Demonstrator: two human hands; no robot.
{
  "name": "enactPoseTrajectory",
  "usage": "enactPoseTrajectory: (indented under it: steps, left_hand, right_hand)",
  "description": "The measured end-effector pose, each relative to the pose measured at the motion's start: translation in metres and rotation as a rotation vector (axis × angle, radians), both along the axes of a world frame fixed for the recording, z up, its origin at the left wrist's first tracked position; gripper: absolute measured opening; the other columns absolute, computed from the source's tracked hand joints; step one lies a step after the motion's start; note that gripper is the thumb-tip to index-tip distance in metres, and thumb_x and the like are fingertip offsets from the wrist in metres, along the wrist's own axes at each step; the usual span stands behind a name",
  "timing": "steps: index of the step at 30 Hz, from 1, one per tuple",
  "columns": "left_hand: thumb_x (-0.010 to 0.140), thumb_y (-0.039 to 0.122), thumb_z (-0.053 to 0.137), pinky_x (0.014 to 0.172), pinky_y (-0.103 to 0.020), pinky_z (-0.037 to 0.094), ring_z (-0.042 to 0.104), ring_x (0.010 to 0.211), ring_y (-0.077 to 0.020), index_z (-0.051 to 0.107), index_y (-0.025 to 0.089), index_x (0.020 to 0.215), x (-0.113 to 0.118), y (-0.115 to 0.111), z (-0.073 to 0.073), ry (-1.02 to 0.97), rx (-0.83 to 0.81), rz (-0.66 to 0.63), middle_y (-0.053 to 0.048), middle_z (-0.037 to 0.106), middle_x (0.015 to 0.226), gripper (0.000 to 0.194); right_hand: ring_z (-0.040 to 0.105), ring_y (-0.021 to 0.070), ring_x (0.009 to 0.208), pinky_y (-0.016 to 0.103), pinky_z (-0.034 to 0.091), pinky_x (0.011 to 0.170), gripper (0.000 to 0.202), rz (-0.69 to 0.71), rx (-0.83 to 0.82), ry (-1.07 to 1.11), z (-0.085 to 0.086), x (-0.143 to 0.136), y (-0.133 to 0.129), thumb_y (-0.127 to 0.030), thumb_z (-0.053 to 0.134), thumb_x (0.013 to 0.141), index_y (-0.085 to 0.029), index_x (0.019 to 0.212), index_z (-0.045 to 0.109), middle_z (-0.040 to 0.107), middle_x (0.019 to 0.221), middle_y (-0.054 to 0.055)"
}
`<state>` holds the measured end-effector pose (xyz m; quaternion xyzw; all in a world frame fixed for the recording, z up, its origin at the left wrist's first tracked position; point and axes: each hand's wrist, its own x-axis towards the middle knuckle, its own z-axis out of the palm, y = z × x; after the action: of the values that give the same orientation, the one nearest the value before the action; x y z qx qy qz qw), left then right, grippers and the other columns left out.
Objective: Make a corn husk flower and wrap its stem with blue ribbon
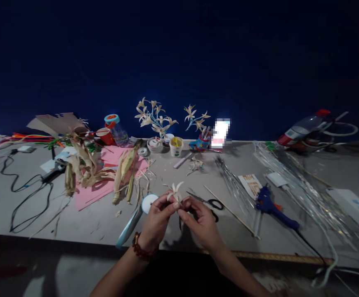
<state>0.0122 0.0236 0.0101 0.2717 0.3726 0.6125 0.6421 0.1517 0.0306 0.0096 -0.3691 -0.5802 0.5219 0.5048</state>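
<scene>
A small cream-white flower (pixel 175 191), with narrow petals like strips of corn husk, is held up over the front of the table. My left hand (pixel 161 214) pinches it at its base from the left. My right hand (pixel 199 218) meets it there, thumb and fingers closed at the flower's lower end; whatever thin stem lies between them is mostly hidden. Right behind the right hand lie black-handled scissors (pixel 216 204). Beside the left hand is a round white-and-blue roll (pixel 149 201), with a light-blue strip (pixel 129 227) running toward the table edge.
Dried corn husks (pixel 86 165) and pink paper (pixel 89 194) cover the left side. Finished flower sprays (pixel 154 117) stand at the back near a lit phone (pixel 220 133). At right lie a blue glue gun (pixel 275 208), a wooden stick (pixel 232 212) and wires (pixel 309 189).
</scene>
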Motion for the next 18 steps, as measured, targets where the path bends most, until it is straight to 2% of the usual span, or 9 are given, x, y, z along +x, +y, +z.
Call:
enactPoseTrajectory:
  steps: [5,8,12,18]
  left_hand:
    - [0.067,0.025,0.088,0.081,-0.029,0.048,0.059,0.079,-0.0150,0.067,0.015,0.071,0.0004,-0.0009,0.0032,-0.037,-0.022,-0.043,-0.001,0.062,0.080,0.024]
    - [0.072,0.026,0.085,0.083,-0.029,0.047,0.060,0.084,-0.0169,0.070,0.015,0.079,0.0005,-0.0008,0.0042,0.010,0.009,-0.057,-0.003,0.064,0.083,0.019]
    - [0.074,0.027,0.084,0.083,-0.028,0.046,0.059,0.085,-0.0163,0.071,0.017,0.092,0.0004,0.0005,0.0015,0.080,0.054,0.001,-0.003,0.065,0.087,0.024]
    - [0.078,0.028,0.082,0.079,-0.024,0.046,0.058,0.087,-0.0152,0.071,0.019,0.096,0.0011,0.0018,0.0018,0.165,0.131,0.084,-0.003,0.064,0.095,0.023]
  right_hand:
    - [0.058,0.0158,0.076,0.025,0.049,0.070,0.019,0.023,-0.076,0.054,-0.0016,0.0005,-0.0013,-0.031,0.071,0.085,-0.021,0.078,0.058,0.060,0.079,-0.001]
    - [0.057,0.0155,0.073,0.025,0.047,0.069,0.020,0.026,-0.060,0.050,-0.0027,0.0017,-0.0005,-0.033,0.069,0.087,-0.020,0.076,0.058,0.059,0.076,-0.001]
    - [0.055,0.0164,0.072,0.026,0.046,0.070,0.022,0.018,-0.035,-0.001,-0.0045,0.0035,0.0006,-0.035,0.067,0.088,-0.020,0.074,0.060,0.059,0.073,0.000]
    - [0.051,0.0142,0.069,0.024,0.042,0.065,0.016,0.021,-0.064,-0.024,-0.0067,0.0034,-0.0021,-0.027,0.065,0.089,-0.020,0.076,0.058,0.056,0.071,-0.002]
